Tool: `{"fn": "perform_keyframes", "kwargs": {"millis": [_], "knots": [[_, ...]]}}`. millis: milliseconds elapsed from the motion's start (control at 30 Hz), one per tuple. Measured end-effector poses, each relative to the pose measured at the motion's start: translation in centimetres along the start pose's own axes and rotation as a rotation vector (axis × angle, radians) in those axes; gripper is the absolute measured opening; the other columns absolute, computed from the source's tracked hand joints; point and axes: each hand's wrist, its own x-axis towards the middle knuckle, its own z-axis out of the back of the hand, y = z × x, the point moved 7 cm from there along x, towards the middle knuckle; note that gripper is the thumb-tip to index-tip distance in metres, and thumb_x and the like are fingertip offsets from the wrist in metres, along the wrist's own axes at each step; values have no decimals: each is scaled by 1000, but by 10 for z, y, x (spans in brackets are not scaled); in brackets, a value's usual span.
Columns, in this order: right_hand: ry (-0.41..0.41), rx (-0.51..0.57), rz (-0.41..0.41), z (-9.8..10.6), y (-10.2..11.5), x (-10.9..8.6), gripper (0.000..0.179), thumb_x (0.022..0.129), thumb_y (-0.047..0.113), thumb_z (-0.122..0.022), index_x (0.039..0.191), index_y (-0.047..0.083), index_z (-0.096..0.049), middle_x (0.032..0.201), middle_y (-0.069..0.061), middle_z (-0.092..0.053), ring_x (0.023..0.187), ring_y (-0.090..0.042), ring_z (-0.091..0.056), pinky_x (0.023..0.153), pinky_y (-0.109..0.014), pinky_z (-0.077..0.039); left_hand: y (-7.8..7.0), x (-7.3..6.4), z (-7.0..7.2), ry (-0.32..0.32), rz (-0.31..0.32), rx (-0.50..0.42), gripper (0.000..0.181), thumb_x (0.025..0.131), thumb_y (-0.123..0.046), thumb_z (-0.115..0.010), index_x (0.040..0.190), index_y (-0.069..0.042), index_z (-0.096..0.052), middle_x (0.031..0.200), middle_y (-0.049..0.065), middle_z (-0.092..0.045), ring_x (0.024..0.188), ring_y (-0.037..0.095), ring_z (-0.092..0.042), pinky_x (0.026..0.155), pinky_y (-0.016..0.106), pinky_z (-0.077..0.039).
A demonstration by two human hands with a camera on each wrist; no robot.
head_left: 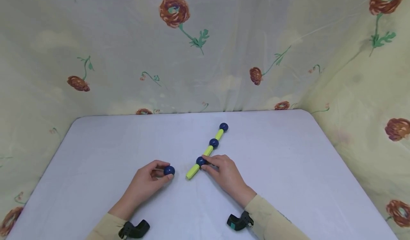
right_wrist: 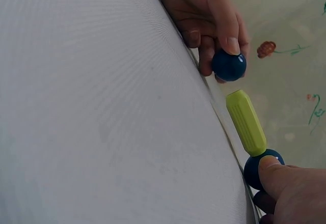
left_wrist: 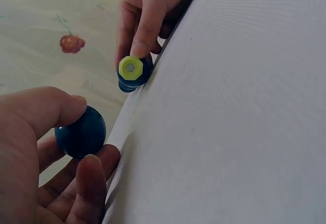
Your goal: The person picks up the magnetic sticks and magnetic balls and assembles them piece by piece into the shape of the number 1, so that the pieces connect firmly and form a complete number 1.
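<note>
My left hand pinches a loose dark blue ball between thumb and fingers, left of the chain. Three yellow-green rods and three blue balls form a straight chain, slanting from near the table's middle toward its far edge. My right hand grips the chain's nearest ball with thumb and fingertips. From that ball the front rod points toward me, its free end bare. A small grey metal disc shows in this end in the left wrist view. A short gap separates the loose ball from the rod.
A white-covered table lies under both hands. Behind it hangs a flower-patterned curtain, which also runs along both sides. The far ball of the chain lies close to the table's back edge. Black devices sit at both wrists.
</note>
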Motion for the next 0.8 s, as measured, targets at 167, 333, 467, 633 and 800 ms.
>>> {"fn": "perform_keyframes", "kwargs": {"millis": [167,333,467,633,800], "knots": [[5,-1,-4,0,0,0,39,92,33,-72,128,21,-68,113,7,-70,102,-11,-60,86,-32,-49,-3,-1,-2,22,-58,37,32,81,-28,-83,110,-24,-69,96,-9,-68,80,8,-63,65,28,-50],[0,-2,-2,0,0,0,38,92,32,-72,128,21,-68,113,7,-70,102,-11,-60,86,-33,-49,-6,-2,-6,60,-109,93,31,80,-29,-84,107,-25,-69,83,-13,-65,71,11,-58,59,28,-45],[-1,8,-1,1,0,1,38,92,32,-72,128,21,-69,112,7,-70,101,-11,-60,85,-33,-49,-8,-3,-8,75,-127,115,33,80,-31,-84,107,-24,-68,82,-13,-64,70,10,-58,58,28,-45],[3,15,-2,0,0,1,38,92,31,-72,128,21,-68,112,8,-70,101,-10,-60,85,-32,-49,-9,-3,-11,77,-131,151,32,79,-35,-84,105,-27,-68,80,-14,-62,70,8,-57,59,28,-45],[-2,11,-3,0,-1,0,38,92,32,-72,128,22,-68,112,8,-70,102,-10,-60,86,-32,-49,-10,-4,-12,85,-136,186,30,79,-38,-84,103,-31,-68,79,-16,-61,69,6,-56,62,29,-45]]}}
